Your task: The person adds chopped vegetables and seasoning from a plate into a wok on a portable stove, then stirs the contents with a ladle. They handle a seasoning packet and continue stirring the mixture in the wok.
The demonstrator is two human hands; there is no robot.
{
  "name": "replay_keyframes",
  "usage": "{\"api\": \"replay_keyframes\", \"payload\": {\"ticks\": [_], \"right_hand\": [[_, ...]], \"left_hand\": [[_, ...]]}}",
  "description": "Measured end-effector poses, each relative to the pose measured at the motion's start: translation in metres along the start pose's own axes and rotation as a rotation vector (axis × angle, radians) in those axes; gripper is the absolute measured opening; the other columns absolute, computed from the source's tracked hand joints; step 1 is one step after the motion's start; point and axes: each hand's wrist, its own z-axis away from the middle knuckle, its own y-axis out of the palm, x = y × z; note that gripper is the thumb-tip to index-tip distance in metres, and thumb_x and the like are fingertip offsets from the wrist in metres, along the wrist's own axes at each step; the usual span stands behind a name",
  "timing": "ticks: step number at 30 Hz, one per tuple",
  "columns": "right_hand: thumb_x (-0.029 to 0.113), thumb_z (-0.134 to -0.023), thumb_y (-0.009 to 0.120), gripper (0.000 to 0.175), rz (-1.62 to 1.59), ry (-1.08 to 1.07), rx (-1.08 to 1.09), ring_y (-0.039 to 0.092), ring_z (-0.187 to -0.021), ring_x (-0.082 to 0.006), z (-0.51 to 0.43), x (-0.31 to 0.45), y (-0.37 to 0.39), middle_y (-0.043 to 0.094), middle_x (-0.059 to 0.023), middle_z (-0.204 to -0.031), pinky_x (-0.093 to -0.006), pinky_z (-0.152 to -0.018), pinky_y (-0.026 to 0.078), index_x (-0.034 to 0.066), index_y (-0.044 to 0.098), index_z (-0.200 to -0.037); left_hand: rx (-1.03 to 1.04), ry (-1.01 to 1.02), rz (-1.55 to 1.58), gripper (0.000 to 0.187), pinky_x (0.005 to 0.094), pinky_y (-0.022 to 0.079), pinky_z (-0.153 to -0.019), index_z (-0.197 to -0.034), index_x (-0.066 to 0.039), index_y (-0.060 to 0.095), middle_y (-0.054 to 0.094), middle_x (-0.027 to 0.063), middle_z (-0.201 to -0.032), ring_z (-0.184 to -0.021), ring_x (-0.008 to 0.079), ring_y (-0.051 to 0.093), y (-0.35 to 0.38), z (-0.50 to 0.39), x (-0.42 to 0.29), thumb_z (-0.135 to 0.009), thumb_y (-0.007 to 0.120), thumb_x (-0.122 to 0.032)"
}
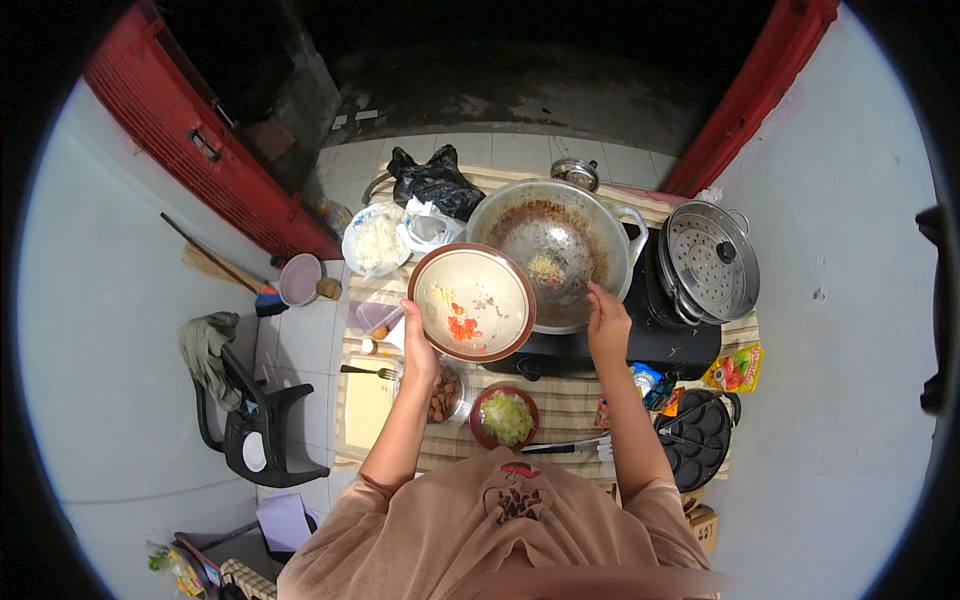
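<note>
My left hand grips a brown-rimmed cream bowl by its left edge, with the thumb over the rim. Inside are chopped red chili, bits of pale minced garlic and some purplish shallot pieces. Beside the bowl sits a large metal wok on a black gas stove. A small heap of minced garlic lies in the wok. Over the wok's near right side is my right hand, fingers drawn together; whether they pinch anything is hidden.
Right of the wok stands a steamer pot with a glass lid. Nearer me are a bowl of chopped greens, a container of sliced sausage, a fork and a molded pan. White rice lies left of the wok.
</note>
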Motion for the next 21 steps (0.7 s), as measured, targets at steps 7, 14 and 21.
{"api": "replay_keyframes", "payload": {"ticks": [7, 14, 21], "right_hand": [[0.008, -0.085, 0.058, 0.015, 0.247, -0.067, 0.129, 0.059, -0.077, -0.0342, -0.015, -0.028, -0.028, 0.06, -0.0159, -0.08, -0.0416, -0.07, 0.047, 0.0031, 0.065, -0.098], [0.009, -0.081, 0.056, 0.007, 0.651, -0.195, 0.321, 0.062, -0.072, -0.0274, -0.022, -0.038, -0.031, 0.06, -0.0108, -0.073, -0.0385, -0.062, 0.051, 0.0038, 0.06, -0.084], [0.011, -0.079, 0.053, 0.007, 0.776, -0.389, 0.396, 0.063, -0.066, -0.0227, -0.036, -0.035, -0.04, 0.06, -0.0076, -0.068, -0.0342, -0.055, 0.051, 0.0066, 0.051, -0.084]], "left_hand": [[-0.007, 0.0, -0.007, 0.079, 0.0405, 0.035, -0.103, -0.137, 0.003, 0.031, 0.04, 0.0207, -0.137, -0.126, 0.0287, 0.042, -0.009, 0.0, 0.001, -0.093, 0.027, -0.062], [0.004, -0.012, 0.01, 0.077, 0.0395, 0.036, -0.103, -0.137, 0.004, 0.032, 0.041, 0.0207, -0.136, -0.125, 0.0281, 0.043, -0.007, 0.006, -0.005, -0.094, 0.027, -0.06], [0.009, -0.014, 0.032, 0.076, 0.0387, 0.036, -0.103, -0.136, 0.004, 0.033, 0.042, 0.0203, -0.135, -0.124, 0.0274, 0.044, -0.003, 0.013, -0.009, -0.094, 0.028, -0.06]]}}
